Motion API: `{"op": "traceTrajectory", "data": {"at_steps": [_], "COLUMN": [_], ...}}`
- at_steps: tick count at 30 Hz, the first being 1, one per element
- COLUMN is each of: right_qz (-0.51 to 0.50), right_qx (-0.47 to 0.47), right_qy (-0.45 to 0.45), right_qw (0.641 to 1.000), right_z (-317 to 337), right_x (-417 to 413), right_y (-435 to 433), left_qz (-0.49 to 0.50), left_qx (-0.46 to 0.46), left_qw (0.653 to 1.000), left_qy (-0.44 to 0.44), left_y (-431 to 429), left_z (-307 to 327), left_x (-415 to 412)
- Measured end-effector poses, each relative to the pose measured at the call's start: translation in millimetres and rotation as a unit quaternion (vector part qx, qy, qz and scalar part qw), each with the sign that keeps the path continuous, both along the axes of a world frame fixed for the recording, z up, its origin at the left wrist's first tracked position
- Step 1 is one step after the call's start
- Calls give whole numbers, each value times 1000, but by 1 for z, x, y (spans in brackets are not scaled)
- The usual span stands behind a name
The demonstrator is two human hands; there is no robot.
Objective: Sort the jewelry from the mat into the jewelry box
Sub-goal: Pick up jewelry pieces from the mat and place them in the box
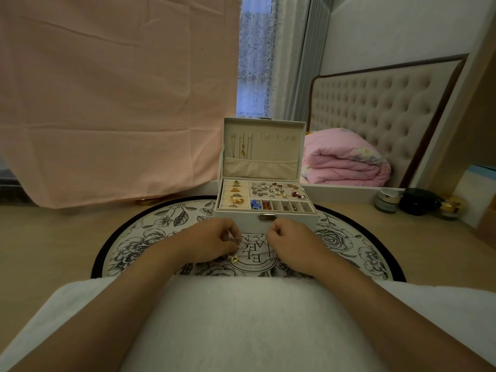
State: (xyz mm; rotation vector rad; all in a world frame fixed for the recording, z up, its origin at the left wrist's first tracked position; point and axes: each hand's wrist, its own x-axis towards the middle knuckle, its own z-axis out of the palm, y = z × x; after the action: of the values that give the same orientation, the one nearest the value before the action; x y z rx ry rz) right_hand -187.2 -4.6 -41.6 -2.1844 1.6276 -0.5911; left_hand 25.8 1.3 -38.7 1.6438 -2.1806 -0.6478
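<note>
A white jewelry box (241,217) stands open on a round floral mat (150,237). Its tray holds rings at the left, several earrings at the back right and small filled slots along the front. Necklaces (243,147) hang inside the raised lid. My left hand (212,242) hovers over the mat just in front of the box, fingers curled round a thin chain (230,239). A gold pendant (234,259) dangles or lies just below that hand. My right hand (288,241) is curled beside it, pinching what looks like the same fine chain, which is hard to make out.
A pink cloth (115,103) hangs behind at the left. A mirror or opening at the right shows a folded pink quilt (346,159) and a tufted headboard. Cosmetic jars (387,201) and a dark case (418,201) sit at the right of the wooden top.
</note>
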Motion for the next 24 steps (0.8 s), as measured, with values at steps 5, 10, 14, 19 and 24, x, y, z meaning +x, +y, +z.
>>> {"op": "traceTrajectory", "data": {"at_steps": [5,10,14,19,24], "right_qz": [-3,10,37,120,162], "right_qx": [-39,-49,-31,62,113], "right_qy": [94,139,58,-49,-130], "right_qw": [995,989,997,990,972], "right_z": [2,-2,1,7,15], "right_x": [2,-2,-4,-7,-13], "right_y": [3,2,2,6,3], "left_qz": [-5,19,70,83,58], "left_qx": [-31,1,-35,-89,-40], "left_qw": [999,1000,993,969,963], "left_qy": [8,-3,-86,-217,-259], "left_y": [1,2,1,3,5], "left_z": [7,10,11,15,23], "left_x": [2,5,11,19,23]}}
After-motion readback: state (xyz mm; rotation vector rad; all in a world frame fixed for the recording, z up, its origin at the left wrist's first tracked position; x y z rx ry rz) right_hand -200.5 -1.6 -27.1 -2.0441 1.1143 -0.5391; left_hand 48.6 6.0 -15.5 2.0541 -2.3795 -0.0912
